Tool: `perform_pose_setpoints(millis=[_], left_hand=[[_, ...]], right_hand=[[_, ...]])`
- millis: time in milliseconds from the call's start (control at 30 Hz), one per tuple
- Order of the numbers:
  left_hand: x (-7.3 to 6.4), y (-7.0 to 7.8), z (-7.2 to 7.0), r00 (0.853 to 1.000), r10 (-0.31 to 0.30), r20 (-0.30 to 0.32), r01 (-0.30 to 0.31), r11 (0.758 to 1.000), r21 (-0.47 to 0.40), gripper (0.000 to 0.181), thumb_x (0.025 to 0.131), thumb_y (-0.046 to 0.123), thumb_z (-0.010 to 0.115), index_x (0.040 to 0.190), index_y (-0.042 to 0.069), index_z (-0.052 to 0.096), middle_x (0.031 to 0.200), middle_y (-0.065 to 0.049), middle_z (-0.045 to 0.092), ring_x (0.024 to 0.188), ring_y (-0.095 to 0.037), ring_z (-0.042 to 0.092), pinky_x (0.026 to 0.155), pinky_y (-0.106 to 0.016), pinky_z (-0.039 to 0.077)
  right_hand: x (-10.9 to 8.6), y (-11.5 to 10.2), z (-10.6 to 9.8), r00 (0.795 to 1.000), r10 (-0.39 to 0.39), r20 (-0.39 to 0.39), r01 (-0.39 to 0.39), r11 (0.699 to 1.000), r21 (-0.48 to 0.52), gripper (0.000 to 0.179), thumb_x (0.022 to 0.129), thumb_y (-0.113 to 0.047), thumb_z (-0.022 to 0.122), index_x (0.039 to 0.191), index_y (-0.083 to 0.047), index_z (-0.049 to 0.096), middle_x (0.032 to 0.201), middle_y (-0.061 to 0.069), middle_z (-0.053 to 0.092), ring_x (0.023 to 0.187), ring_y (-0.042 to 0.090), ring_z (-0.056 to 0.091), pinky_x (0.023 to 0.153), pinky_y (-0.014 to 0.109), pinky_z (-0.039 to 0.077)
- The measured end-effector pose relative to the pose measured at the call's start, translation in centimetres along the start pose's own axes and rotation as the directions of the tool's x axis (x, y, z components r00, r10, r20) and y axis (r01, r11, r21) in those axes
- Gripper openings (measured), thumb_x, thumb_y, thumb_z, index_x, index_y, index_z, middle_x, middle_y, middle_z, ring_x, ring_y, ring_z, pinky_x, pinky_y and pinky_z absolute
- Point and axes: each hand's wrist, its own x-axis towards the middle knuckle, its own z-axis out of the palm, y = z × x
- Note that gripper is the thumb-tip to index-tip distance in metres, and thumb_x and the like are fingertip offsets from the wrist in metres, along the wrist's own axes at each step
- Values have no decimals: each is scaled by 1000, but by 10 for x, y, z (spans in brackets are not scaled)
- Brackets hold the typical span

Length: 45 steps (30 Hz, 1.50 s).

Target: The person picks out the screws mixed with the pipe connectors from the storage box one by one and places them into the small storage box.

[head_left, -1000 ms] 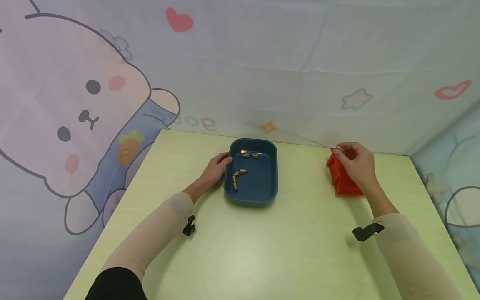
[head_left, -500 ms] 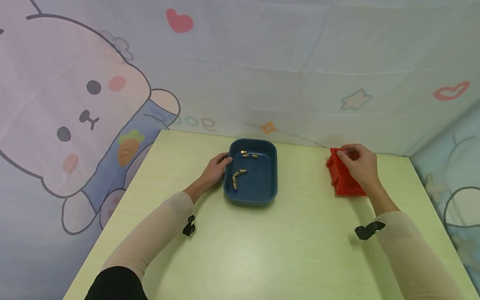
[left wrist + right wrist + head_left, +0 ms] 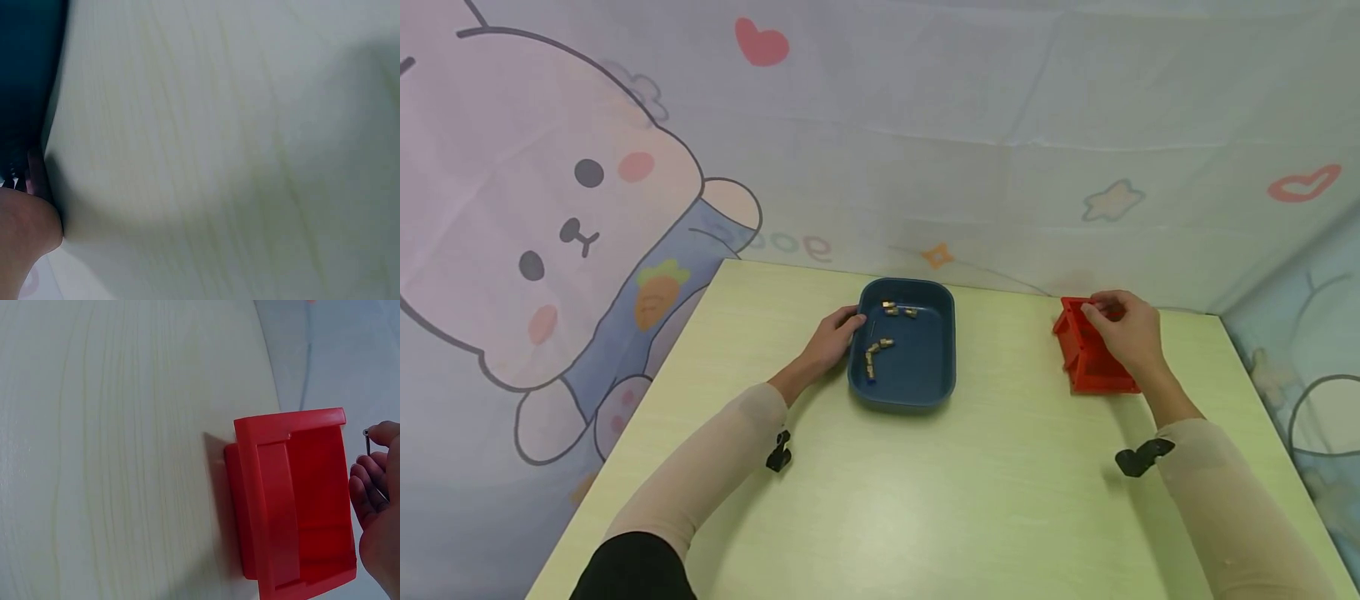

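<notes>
My left hand (image 3: 832,337) holds the left rim of a dark blue tray (image 3: 917,392), thumb over the edge. Several small brass fittings (image 3: 870,364) lie along the tray's left side and near its back. At the right, my right hand (image 3: 1131,333) is over a red plastic parts bin (image 3: 1078,358). The right wrist view shows a small metal screw (image 3: 368,442) pinched between that hand's thumb and fingers, above the bin's far rim. Its interior, as far as it shows there, is bare red plastic. The left wrist view catches only part of the left hand (image 3: 28,228) against the tray.
Both containers stand on a pale wood-grain table (image 3: 887,500) near its back edge. A printed cloth (image 3: 1000,125) hangs close behind them. Small black wrist mounts (image 3: 779,452) stick out from both sleeves.
My right hand has shifted a little to the right over the red bin, uncovering more of it. The left hand and the tray have stayed put.
</notes>
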Motion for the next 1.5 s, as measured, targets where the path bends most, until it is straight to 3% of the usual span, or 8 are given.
perform_pose_setpoints(millis=[267, 467, 1500], left_hand=[[0, 1, 0, 1000, 4, 5, -5, 1000, 4, 54, 112, 39, 50, 156, 8, 51, 152, -14, 56, 144, -30, 48, 121, -49, 36], [-1, 2, -2, 1000, 7, 7, -8, 1000, 2, 55, 112, 39, 50, 156, 8, 50, 153, -16, 55, 144, -32, 48, 121, -50, 36], [-2, 0, 0, 999, 36, -1, -36, 999, 30, 55, 111, 41, 50, 155, 8, 52, 151, -14, 57, 144, -30, 49, 121, -48, 37]], right_hand=[[-1, 7, 2, 999, 43, 25, -42, 998, -39, 41, 105, -35, 68, 123, 1, 70, 108, 17, 68, 93, 16, 56, 78, 13, 43], [-2, 7, 3, 999, 33, 36, -32, 999, -36, 40, 105, -33, 69, 124, 2, 70, 108, 19, 69, 95, 22, 59, 78, 14, 44], [-2, 4, 0, 992, 25, 120, -12, 994, -109, 39, 106, -28, 66, 127, 5, 67, 110, 22, 68, 100, 33, 61, 80, 23, 45]])
